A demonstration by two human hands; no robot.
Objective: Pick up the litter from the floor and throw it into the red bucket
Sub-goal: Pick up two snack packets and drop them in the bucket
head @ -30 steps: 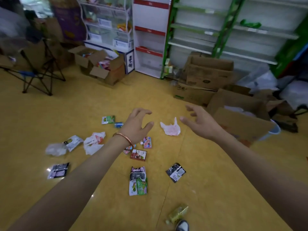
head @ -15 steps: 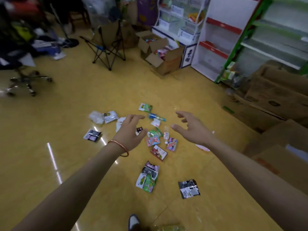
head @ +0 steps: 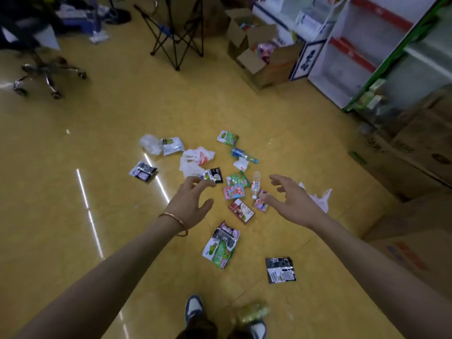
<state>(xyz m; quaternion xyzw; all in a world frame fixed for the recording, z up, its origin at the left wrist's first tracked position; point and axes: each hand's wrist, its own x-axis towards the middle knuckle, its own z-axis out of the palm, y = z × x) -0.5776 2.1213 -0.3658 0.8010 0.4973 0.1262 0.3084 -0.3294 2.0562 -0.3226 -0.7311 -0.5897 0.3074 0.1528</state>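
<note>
- Head view: my left grip (head: 190,204) and right grip (head: 293,204) hover over the floor (head: 97,143), fingers spread, holding nothing.
- The litter (head: 221,248) lies scattered beneath them: wrappers, a small bottle (head: 256,183).
- The red bucket is out of view. I judge that nothing is collected yet and all the pickup remains.

The litter (head: 234,192) lies on the floor (head: 73,143) just in front of your shoes (head: 194,307). Your left hand (head: 189,206) and right hand (head: 293,204) hang over it, side by side. Behind it stands a folding chair (head: 176,40), with an open box (head: 259,62) to its right. Shelves (head: 342,57) and big boxes (head: 420,148) are on your right
</note>
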